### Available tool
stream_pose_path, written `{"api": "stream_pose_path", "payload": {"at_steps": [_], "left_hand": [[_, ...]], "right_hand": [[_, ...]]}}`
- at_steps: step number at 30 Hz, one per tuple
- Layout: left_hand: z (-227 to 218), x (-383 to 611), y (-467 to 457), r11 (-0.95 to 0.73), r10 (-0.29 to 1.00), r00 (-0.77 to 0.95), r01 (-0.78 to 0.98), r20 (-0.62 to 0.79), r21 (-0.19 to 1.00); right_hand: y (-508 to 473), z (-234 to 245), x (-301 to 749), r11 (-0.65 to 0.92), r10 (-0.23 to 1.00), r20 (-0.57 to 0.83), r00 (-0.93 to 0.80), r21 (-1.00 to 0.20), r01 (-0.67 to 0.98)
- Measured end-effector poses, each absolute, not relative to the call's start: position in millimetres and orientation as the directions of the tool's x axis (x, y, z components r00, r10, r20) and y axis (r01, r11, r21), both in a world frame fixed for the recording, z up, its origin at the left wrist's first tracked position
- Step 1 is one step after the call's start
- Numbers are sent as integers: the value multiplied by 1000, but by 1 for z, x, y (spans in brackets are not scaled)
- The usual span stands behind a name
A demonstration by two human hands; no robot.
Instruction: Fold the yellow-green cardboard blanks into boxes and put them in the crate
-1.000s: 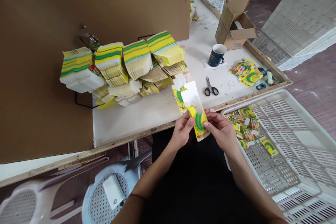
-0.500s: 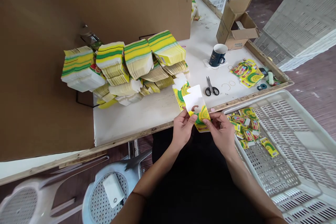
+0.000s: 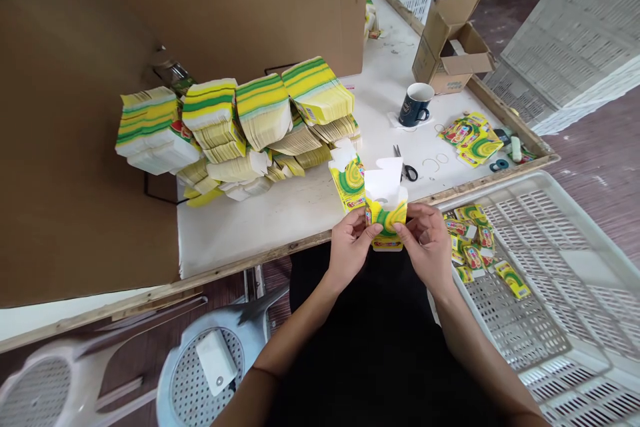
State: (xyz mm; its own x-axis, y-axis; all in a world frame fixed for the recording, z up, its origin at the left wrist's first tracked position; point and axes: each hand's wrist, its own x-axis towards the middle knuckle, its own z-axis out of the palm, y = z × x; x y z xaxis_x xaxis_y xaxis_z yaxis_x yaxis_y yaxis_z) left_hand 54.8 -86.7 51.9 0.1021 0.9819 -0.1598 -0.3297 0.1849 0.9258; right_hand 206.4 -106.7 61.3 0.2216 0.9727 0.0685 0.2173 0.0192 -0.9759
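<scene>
Between both hands is a small yellow-and-green printed carton, its white top flaps sticking up unfolded. My left hand pinches its left side, thumb on the front. On the opposite side my right hand grips it the same way. Just behind, a flat carton blank of the same print lies on the table near the edge. Stacks of flat carton blanks stand to the left of it. Scissors with black handles lie behind the held carton, partly hidden by its flap.
A dark mug, an open cardboard box and a pile of printed cartons stand on the table. A white plastic crate holding several cartons is at my right. Left below is a stool with a white device.
The carton has gone from flatter and tilted to upright and opened out, its flaps spread. Both hands have shifted slightly with it.
</scene>
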Motion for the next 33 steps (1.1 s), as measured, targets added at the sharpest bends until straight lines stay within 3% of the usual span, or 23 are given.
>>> {"api": "stream_pose_path", "payload": {"at_steps": [4, 9, 17, 24, 29, 33], "left_hand": [[54, 48, -89, 161, 974, 209, -344, -92, 925], [61, 39, -88, 112, 936, 351, -288, -4, 951], [59, 39, -90, 207, 891, 449, -263, -71, 942], [63, 37, -86, 291, 852, 516, -321, -91, 901], [54, 37, -86, 208, 874, 479, -221, -80, 953], [52, 41, -88, 155, 906, 416, -162, -75, 975]], "right_hand": [[-100, 69, 218, 130, 980, 158, 120, -969, 208], [-94, 79, 231, 130, 990, 119, -68, -974, 184], [-89, 91, 246, 133, 972, 57, -228, -934, 332], [-89, 75, 243, 184, 982, 184, -31, -921, 344], [-89, 85, 248, 240, 970, 236, -57, -897, 370], [-88, 98, 252, 104, 988, 47, -150, -913, 394]]}}
